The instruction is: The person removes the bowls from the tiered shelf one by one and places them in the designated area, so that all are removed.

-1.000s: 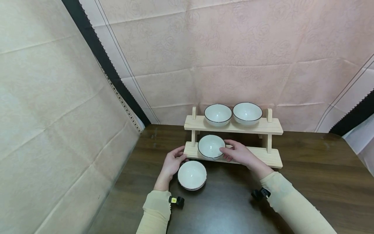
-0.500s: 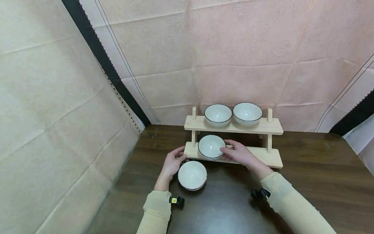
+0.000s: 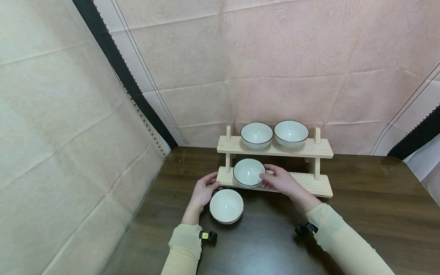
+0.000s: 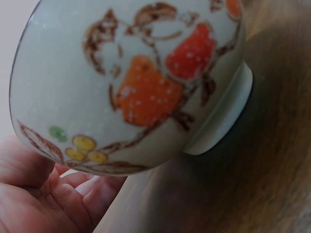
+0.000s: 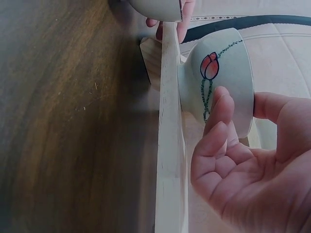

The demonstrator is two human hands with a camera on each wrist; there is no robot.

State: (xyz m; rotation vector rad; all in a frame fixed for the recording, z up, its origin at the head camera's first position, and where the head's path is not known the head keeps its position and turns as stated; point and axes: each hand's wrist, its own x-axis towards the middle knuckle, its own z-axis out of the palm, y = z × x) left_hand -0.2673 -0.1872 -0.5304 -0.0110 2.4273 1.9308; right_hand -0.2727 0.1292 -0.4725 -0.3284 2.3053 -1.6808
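Observation:
A two-tier wooden rack (image 3: 275,150) stands on the dark table. On its lower shelf, toward the left, sits a white bowl (image 3: 247,172) with a dark rim. My right hand (image 3: 282,180) pinches this bowl at its right side; the right wrist view shows a red tulip on the bowl (image 5: 228,73), thumb at the rim and fingers against the outer wall. My left hand (image 3: 203,192) grips the left end of the lower shelf (image 5: 170,126). Just right of that wrist stands another white bowl (image 3: 226,206), painted with orange and red birds and yellow berries (image 4: 146,92).
Two more dark-rimmed white bowls, a left one (image 3: 256,134) and a right one (image 3: 291,133), sit side by side on the upper shelf. Behind the table hangs a pale patterned cloth (image 3: 292,76), and another cloth (image 3: 68,133) covers the left side.

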